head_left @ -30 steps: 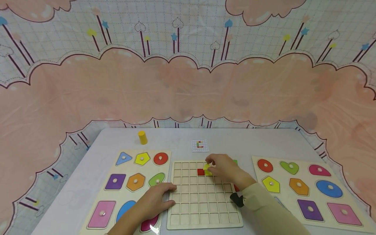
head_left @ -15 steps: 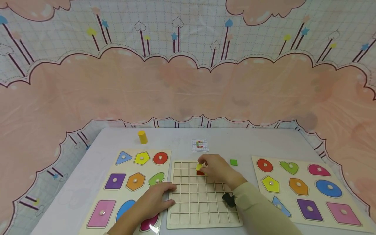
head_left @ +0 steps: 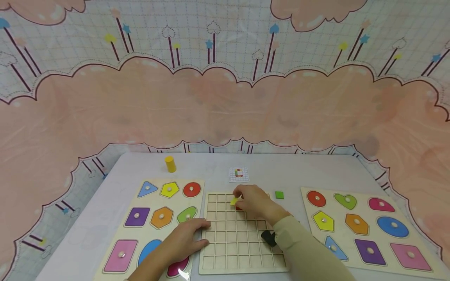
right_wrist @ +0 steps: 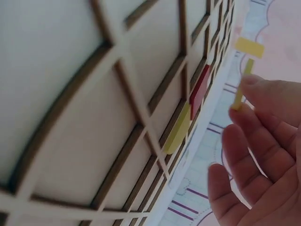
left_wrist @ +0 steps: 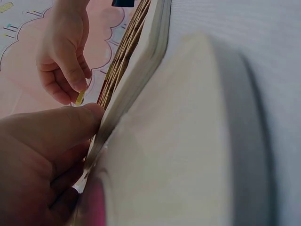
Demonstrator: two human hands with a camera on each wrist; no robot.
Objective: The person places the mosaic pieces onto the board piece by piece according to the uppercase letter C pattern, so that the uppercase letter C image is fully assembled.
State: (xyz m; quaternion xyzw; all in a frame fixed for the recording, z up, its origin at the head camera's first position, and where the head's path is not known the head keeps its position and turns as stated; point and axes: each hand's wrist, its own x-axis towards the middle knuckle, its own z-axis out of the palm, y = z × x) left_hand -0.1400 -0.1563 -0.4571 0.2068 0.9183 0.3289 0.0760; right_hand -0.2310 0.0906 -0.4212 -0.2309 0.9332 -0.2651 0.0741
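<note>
Pinching the yellow tile (head_left: 233, 201) in our right hand (head_left: 254, 200) above the grid board (head_left: 239, 249), we should lower it squarely while our flat left hand (head_left: 186, 239) steadies the edge.

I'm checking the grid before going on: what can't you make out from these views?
- Head view: the right hand covers the grid cells under it, so only an edge of the red tile shows.
- Head view: the pattern card is too small to read.
- Head view: the left hand hides part of the left shape puzzle.
- Left wrist view: the grid board shows edge-on only.
</note>
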